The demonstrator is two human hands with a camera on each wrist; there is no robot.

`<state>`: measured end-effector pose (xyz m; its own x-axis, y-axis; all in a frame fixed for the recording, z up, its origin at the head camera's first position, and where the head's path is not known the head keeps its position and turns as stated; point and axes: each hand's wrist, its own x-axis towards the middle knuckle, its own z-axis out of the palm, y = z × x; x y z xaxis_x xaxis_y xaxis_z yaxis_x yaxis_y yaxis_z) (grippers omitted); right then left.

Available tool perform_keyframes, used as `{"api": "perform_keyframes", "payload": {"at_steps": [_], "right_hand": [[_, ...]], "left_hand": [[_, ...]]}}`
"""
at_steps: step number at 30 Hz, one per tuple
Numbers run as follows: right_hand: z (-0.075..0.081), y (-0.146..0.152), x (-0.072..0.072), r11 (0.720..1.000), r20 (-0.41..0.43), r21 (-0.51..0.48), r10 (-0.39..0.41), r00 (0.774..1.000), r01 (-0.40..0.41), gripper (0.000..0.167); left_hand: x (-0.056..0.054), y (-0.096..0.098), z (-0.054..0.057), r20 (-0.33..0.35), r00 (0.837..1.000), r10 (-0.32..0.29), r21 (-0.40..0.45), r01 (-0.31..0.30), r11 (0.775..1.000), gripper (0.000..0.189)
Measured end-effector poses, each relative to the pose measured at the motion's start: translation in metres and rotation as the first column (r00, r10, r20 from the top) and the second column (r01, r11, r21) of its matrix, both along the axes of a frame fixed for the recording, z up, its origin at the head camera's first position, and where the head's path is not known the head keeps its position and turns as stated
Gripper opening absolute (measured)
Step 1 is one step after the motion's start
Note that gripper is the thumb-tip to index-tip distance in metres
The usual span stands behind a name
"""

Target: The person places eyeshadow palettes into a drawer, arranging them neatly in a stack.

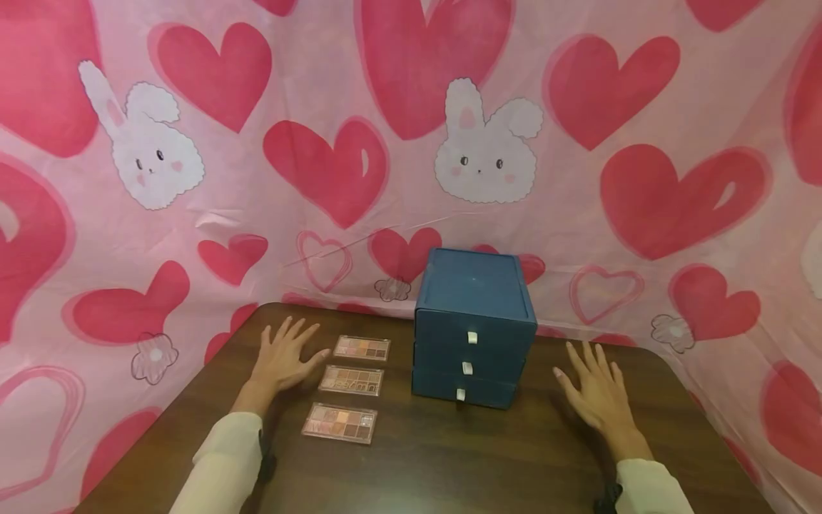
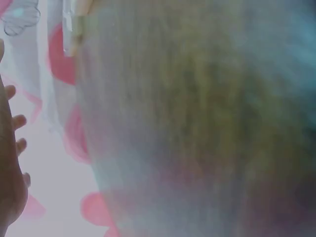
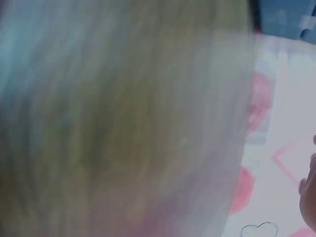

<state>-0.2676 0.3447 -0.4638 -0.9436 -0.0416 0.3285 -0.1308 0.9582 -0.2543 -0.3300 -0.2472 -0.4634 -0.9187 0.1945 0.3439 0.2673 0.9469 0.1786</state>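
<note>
My left hand [image 1: 287, 360] is spread over the left side of the table, its thumb close to a column of three eyeshadow palettes. The far palette [image 1: 362, 348], the middle palette [image 1: 352, 380] and the near palette [image 1: 340, 422] each show pans through a clear lid. On the right, my right hand [image 1: 596, 389] has its fingers spread and holds nothing. Between the hands stands a blue drawer box [image 1: 474, 328] with three closed drawers, each with a small pale pull tab. The left wrist view catches the left fingers [image 2: 19, 122] at its edge; the right wrist view shows part of the right hand [image 3: 309, 195].
The dark brown wooden table [image 1: 437, 464] carries everything. A pink cloth [image 1: 398, 214] printed with red hearts and white rabbits hangs behind it and along both sides. The drawer box stands near the table's back edge.
</note>
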Motion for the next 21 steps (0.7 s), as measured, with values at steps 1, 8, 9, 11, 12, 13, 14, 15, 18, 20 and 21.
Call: {"api": "perform_keyframes", "payload": {"at_steps": [1,8,9,11,12,13,14,15,18,20,21], "right_hand": [[0.002,-0.002,0.000,1.000,-0.011,-0.017,0.006,1.000,-0.006,0.072],[0.031,-0.016,0.001,0.965,-0.075,-0.243,0.088,0.993,-0.104,0.068],[0.037,-0.019,0.001,0.950,-0.077,-0.292,0.093,0.993,-0.112,0.066],[0.048,-0.026,0.000,0.912,-0.089,-0.387,0.107,0.990,-0.134,0.063],[0.054,-0.030,-0.001,0.894,-0.096,-0.425,0.113,0.989,-0.143,0.061],[0.060,-0.034,-0.002,0.872,-0.107,-0.462,0.124,0.986,-0.160,0.060],[0.065,-0.038,-0.004,0.851,-0.120,-0.494,0.136,0.984,-0.177,0.058],[0.070,-0.042,-0.006,0.835,-0.130,-0.514,0.150,0.980,-0.196,0.057],[0.086,-0.055,-0.012,0.787,-0.143,-0.570,0.190,0.971,-0.237,0.056],[0.095,-0.062,-0.018,0.757,-0.134,-0.603,0.215,0.967,-0.252,0.056],[0.099,-0.065,-0.021,0.743,-0.122,-0.621,0.224,0.967,-0.250,0.057]], "left_hand": [[0.002,0.001,0.001,-0.016,1.000,-0.005,0.004,0.005,1.000,0.074],[0.019,0.024,0.022,-0.156,0.986,-0.056,0.062,0.067,0.996,0.056],[0.023,0.030,0.027,-0.161,0.985,-0.058,0.091,0.073,0.993,0.052],[0.032,0.044,0.037,-0.156,0.986,-0.063,0.166,0.089,0.982,0.047],[0.036,0.051,0.042,-0.154,0.986,-0.067,0.202,0.098,0.974,0.044],[0.040,0.060,0.046,-0.150,0.986,-0.072,0.241,0.107,0.965,0.042],[0.044,0.068,0.050,-0.152,0.985,-0.083,0.277,0.123,0.953,0.039],[0.048,0.077,0.054,-0.149,0.984,-0.100,0.317,0.143,0.938,0.036],[0.059,0.104,0.064,-0.140,0.975,-0.171,0.447,0.216,0.868,0.027],[0.065,0.121,0.069,-0.121,0.963,-0.242,0.542,0.268,0.796,0.024],[0.067,0.130,0.071,-0.104,0.954,-0.281,0.592,0.286,0.753,0.024]]}}
